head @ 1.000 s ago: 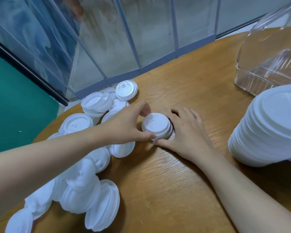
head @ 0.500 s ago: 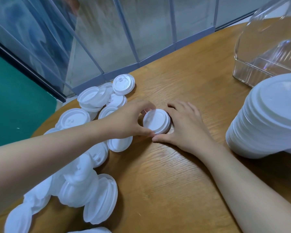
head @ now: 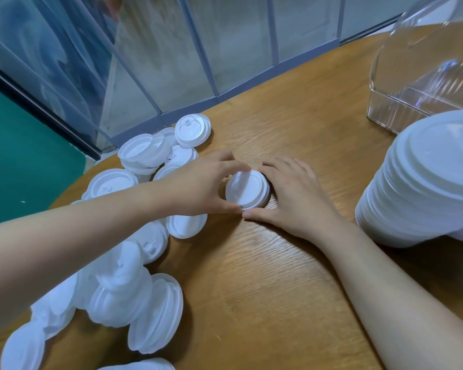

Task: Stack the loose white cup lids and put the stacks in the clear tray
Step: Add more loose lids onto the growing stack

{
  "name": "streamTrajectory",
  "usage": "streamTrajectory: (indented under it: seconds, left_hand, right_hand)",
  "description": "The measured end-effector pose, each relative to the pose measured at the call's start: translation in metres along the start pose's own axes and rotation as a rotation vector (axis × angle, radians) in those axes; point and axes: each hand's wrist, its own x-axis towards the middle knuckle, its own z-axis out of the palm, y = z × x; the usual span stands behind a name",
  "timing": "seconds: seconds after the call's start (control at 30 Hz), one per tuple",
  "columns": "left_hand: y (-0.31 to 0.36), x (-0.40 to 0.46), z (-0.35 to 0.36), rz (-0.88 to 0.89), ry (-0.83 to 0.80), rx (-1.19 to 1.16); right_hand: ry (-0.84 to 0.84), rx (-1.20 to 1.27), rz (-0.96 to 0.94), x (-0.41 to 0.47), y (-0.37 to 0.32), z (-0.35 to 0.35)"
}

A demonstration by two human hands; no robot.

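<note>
No text, label, brand, number or sign can be read. The white lids (head: 193, 131) carry raised moulded marks on their tops, but these are too small and blurred to make out as letters or figures. One lid (head: 110, 185) at the left shows a faint embossed mark near its middle; it cannot be told what it says. The clear tray (head: 401, 113) bears no legible print.
</note>
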Motion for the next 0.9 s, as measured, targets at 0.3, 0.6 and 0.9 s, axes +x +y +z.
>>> streamTrajectory:
  seconds: [0.3,0.6,0.9]
  left_hand:
    - [-0.0054,-0.0030,-0.0027,-0.020,-0.017,0.075]
    - [-0.0051,-0.0038,-0.0011,0.008,-0.055,0.017]
    - [-0.0044,0.0016,-0.0054,0.002,-0.108,0.041]
  right_hand:
    - [0.011,-0.012,-0.039,-0.0012,-0.0008,0.0015]
    - [-0.034,-0.037,-0.057,0.0001,-0.0007,0.0008]
    - [-0.068,-0.056,-0.067,0.0016,0.0011,0.0019]
